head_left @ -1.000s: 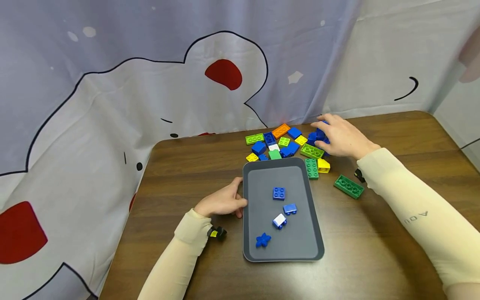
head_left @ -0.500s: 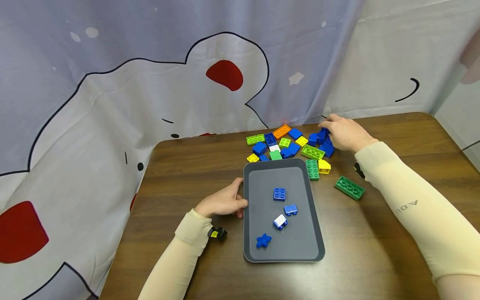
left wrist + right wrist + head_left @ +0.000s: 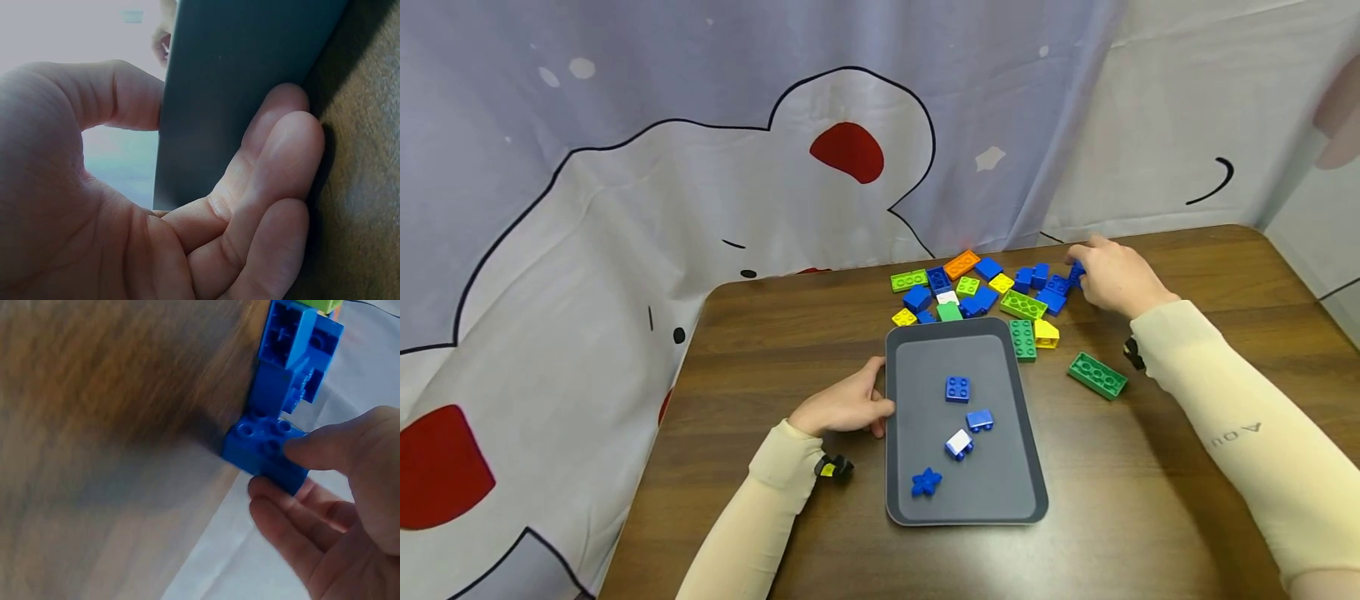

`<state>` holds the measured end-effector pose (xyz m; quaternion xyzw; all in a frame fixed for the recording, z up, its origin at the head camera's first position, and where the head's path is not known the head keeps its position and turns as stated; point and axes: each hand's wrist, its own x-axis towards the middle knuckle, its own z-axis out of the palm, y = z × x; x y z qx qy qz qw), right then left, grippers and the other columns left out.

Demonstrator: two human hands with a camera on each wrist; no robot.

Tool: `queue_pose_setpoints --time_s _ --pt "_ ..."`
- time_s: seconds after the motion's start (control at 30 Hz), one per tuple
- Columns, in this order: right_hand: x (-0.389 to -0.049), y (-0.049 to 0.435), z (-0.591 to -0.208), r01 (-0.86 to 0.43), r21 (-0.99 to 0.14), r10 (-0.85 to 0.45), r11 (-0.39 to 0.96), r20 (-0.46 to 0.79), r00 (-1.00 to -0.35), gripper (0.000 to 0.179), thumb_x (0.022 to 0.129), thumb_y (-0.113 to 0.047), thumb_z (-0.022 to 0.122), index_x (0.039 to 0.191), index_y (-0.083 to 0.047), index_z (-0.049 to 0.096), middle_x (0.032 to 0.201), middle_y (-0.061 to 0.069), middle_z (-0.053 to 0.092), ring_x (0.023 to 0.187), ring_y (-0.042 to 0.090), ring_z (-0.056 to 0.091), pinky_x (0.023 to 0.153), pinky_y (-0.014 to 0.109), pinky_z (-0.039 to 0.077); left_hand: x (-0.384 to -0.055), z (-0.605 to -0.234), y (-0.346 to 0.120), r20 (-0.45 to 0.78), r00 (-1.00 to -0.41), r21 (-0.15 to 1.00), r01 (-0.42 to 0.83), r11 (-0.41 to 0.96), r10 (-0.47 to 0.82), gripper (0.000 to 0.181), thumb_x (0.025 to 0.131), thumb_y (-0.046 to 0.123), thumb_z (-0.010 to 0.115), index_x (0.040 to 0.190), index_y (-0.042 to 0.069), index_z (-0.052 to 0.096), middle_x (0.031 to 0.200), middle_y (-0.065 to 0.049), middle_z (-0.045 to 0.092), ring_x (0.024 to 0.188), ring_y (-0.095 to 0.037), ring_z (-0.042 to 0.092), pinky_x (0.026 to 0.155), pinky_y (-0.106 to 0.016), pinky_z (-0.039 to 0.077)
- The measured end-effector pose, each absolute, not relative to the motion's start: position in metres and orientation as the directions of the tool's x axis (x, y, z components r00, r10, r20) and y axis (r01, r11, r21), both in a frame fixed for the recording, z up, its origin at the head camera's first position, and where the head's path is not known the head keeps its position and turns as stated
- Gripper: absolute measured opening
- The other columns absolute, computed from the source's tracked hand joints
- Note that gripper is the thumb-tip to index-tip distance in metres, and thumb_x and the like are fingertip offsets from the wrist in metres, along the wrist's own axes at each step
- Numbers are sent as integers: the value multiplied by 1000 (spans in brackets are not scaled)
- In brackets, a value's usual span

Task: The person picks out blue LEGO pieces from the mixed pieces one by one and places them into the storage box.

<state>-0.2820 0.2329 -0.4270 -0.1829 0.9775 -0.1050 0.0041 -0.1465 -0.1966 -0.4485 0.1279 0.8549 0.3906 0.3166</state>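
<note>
My left hand (image 3: 846, 404) grips the left edge of a dark grey tray (image 3: 917, 358). In the left wrist view, the thumb lies at the rim of the tray (image 3: 206, 94) and the fingers curl against its outer side, close to the table. At the back right, my right hand (image 3: 1122, 277) pinches a blue toy brick (image 3: 265, 453) between thumb and fingers, its studs showing. Other blue bricks (image 3: 1051, 300) lie just left of that hand. Inside the tray are a blue four-stud brick (image 3: 957, 389), two small blue pieces, one white-topped (image 3: 959, 443), and a blue star-shaped piece (image 3: 927, 482).
Behind the tray lies a pile of loose bricks, including an orange one (image 3: 961, 265), a lime one (image 3: 1024, 304) and a yellow one (image 3: 1046, 334). A green brick (image 3: 1097, 375) sits apart, right of the tray. A patterned curtain (image 3: 737, 192) hangs along the table's back edge.
My right hand has come down to the blue bricks, then shifted right, with one blue brick now pinched apart from the others. The left hand and tray have stayed put.
</note>
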Motion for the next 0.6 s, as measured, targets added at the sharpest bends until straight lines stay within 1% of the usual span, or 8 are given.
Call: queue_pose_setpoints --time_s 0.13,0.23,0.33,0.43,0.53,0.6 --pt "-273 236 -426 -312 -254 -307 915 58 -950 35 93 -1 58 127 -1 66 127 30 60 106 49 61 88 63 51 -147 -450 -197 -437 -769 749 -25 662 466 81 97 19 59 162 7 13 75 -8 73 66 -21 71 66 -29 49" --pt "-264 239 -424 -289 -283 -266 915 116 -957 34 93 -3 58 126 -2 66 123 29 61 102 48 62 82 62 51 -147 -450 -196 -437 -768 752 -26 658 469 81 97 19 59 162 7 13 75 -8 73 66 -21 71 66 -29 49" --pt "-252 241 -422 -285 -293 -239 913 182 -954 34 92 -4 62 126 -3 66 120 27 63 96 45 63 78 61 51 -146 -449 -195 -438 -765 754 -26 656 473 82 97 18 59 162 7 12 75 -9 73 66 -22 72 66 -29 49" --pt "-238 240 -422 -304 -285 -237 909 248 -939 34 90 -5 66 124 -4 67 115 25 64 86 40 63 72 58 51 -146 -448 -195 -439 -763 754 -26 656 475 82 97 19 59 162 6 11 76 -10 73 66 -22 72 67 -29 49" --pt "-224 233 -422 -349 -266 -264 899 307 -914 33 89 -5 69 121 -4 69 109 22 65 78 35 62 67 55 52 -147 -448 -195 -443 -763 751 -30 659 470 83 97 19 59 163 6 11 76 -10 73 67 -23 72 68 -29 49" --pt "-216 226 -422 -381 -256 -288 889 336 -897 32 87 -5 71 120 -5 70 106 19 66 76 32 62 67 54 53 -147 -447 -195 -444 -764 750 -31 661 468 83 97 19 59 163 7 10 76 -10 73 67 -23 72 68 -29 49"
